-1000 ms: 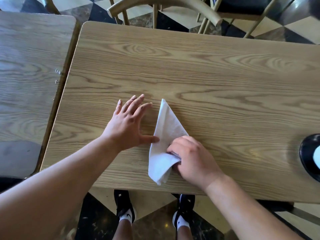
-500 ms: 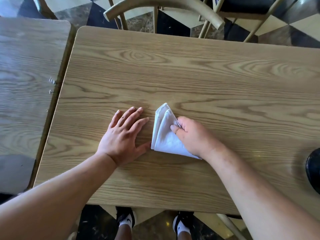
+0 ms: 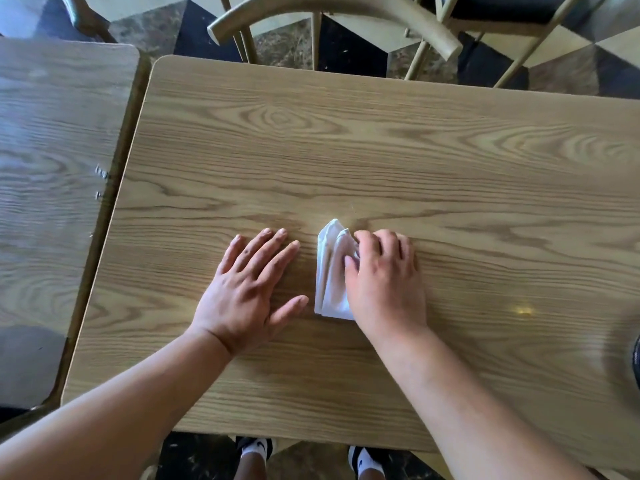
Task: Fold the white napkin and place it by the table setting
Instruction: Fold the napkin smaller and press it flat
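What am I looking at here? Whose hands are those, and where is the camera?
The camera sits on a person's head and looks down, so you see what they see. There is no machine, only two bare hands. The left hand lies flat and open on the wooden table, beside the white napkin but apparently not touching it. The right hand presses down on the folded napkin, covering its right part. A dark round thing peeks in at the right edge; too little shows to name it. A chair stands across the table, and the person's shoes show below.
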### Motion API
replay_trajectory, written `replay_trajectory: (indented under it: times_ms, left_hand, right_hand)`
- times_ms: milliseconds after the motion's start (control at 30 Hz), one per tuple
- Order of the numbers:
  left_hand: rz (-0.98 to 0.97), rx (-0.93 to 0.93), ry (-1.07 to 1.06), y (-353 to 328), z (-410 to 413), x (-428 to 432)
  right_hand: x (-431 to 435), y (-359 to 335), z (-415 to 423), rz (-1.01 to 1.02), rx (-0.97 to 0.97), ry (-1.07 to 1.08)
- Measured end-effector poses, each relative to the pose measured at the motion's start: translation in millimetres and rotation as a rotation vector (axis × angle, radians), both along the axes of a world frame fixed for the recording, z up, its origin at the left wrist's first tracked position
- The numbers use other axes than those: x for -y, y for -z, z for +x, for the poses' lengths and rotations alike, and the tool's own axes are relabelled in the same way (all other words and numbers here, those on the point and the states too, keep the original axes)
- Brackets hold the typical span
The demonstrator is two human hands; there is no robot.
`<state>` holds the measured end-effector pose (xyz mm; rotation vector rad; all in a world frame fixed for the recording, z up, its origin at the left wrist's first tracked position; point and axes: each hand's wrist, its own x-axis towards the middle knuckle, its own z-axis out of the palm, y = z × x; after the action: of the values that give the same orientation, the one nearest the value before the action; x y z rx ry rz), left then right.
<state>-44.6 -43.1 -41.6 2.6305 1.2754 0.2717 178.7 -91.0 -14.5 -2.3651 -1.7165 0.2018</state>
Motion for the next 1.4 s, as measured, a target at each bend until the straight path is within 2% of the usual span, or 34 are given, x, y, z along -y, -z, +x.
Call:
replay_trajectory:
  times_ms: [133, 233, 333, 533, 667, 1067, 1200, 1267, 1333, 1400]
  left_hand:
    - [0.002, 0.04, -0.02, 3, -3, 1]
    - [0.0, 0.046, -0.033, 1, -4, 2]
    - [-0.031, 0.032, -0.075, 0, -2, 2]
    - [0.012, 0.021, -0.082, 1, -1, 0]
    - [0.016, 0.033, -0.08, 0, 1, 1]
    - [-0.03, 0.042, -0.075, -1, 0, 0]
    - [-0.123, 0.16, -0.162, -5, 2, 1]
    - [-0.092, 0.212, -0.238, -15, 17, 4]
    - [0.043, 0.214, -0.173, -24, 44, 14]
    - [0.009, 0.234, -0.02, -27, 79, 27]
  right_hand:
    - [-1, 21, -16, 0.141, -0.1, -0.182]
    - [-7, 29, -30, 0.149, -0.129, -0.425]
    - [-17, 32, -39, 0.14, -0.102, -0.506]
    - [-8, 24, -23, 0.01, 0.005, -0.281]
    - [24, 30, 22, 0.028, 0.071, -0.161]
    - [33, 37, 33, 0.05, 0.107, -0.115]
    - [32, 37, 34, 0.052, 0.125, -0.109]
    - [31, 37, 33, 0.058, 0.125, -0.107]
    - [31, 36, 32, 0.043, 0.116, -0.104]
    - [32, 36, 35, 0.013, 0.098, -0.119]
